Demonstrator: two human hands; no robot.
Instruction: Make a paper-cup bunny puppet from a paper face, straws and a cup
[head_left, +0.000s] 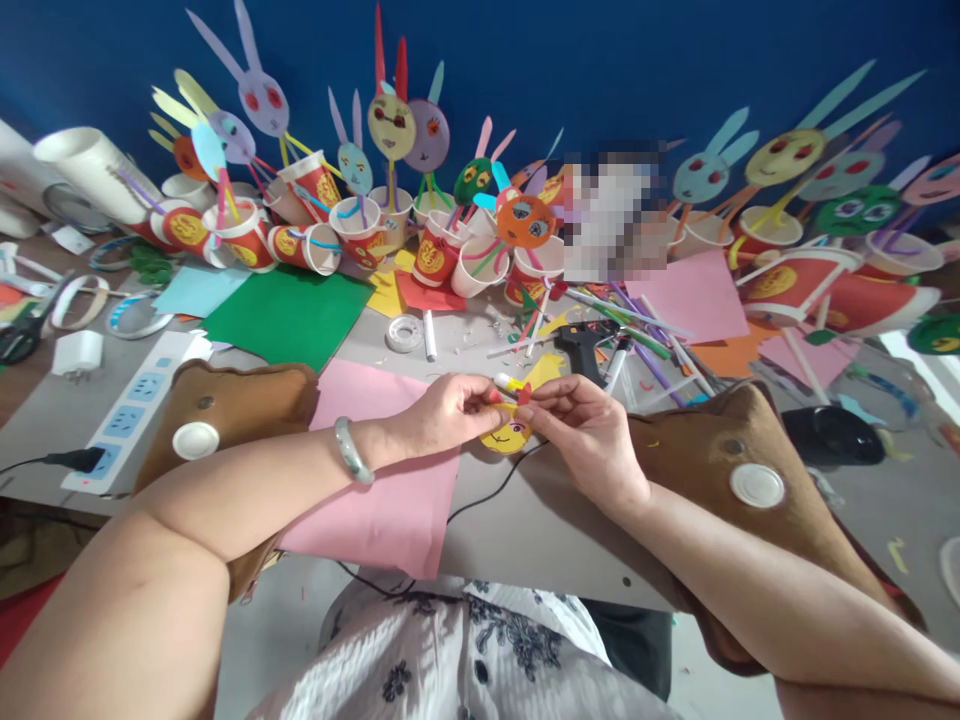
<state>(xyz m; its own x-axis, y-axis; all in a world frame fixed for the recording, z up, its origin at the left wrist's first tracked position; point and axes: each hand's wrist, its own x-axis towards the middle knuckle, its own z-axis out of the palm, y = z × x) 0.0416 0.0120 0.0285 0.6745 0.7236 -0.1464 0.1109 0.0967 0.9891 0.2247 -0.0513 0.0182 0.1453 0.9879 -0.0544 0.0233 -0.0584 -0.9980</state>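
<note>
In the head view, the left hand (450,412) and the right hand (592,435) pinch the far rim of a yellow paper face (504,436) at a small red piece (524,393) — too hard a squeeze could perhaps bend it. Toward the near edge of the grey table (555,540), between pink sheet (375,480) at left and brown cushion (690,465) at right, room is open — only a cable (491,492) crosses there.

Bangle (352,451) and flowered garment (442,660) worn
The left wrist (385,441) is ringed in mottled grey-green; white cloth is dark-patterned.
</note>
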